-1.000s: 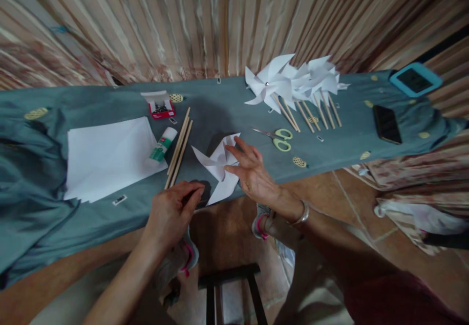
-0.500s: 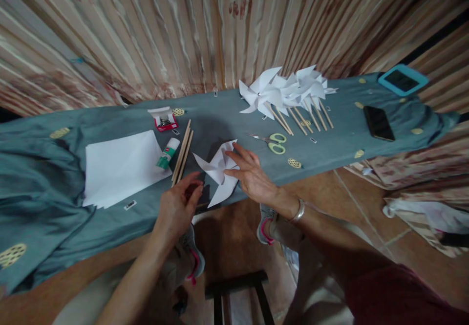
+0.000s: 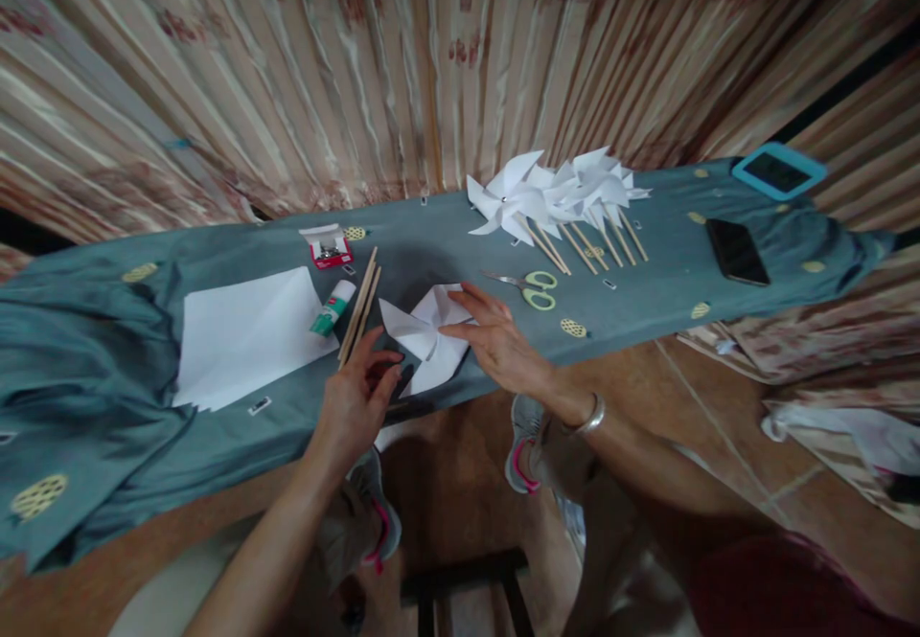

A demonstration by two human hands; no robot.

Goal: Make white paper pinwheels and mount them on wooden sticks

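Observation:
A white paper pinwheel (image 3: 431, 335) without a stick lies near the front edge of the cloth-covered table. My right hand (image 3: 499, 335) holds it from the right, with the fingers over its blades and centre. Just left of it is my left hand (image 3: 359, 383), fingers curved and apart, clear of the paper; I make out nothing in its grasp. Beyond that hand lie several thin wooden sticks (image 3: 360, 307). A green and white glue stick (image 3: 333, 307) rests on the edge of a stack of white paper (image 3: 248, 335).
A small open red box (image 3: 331, 249) with metal bits stands behind the sticks. Green-handled scissors (image 3: 536, 288) lie to the right. At the back are several finished pinwheels (image 3: 514, 194) on sticks. A black phone (image 3: 738, 252) and a blue-framed device (image 3: 780, 171) lie far right.
The view has tilted slightly upward. The pinwheel has shifted a little under my right hand, which stays on it. My left hand remains close by, its fingers moved slightly.

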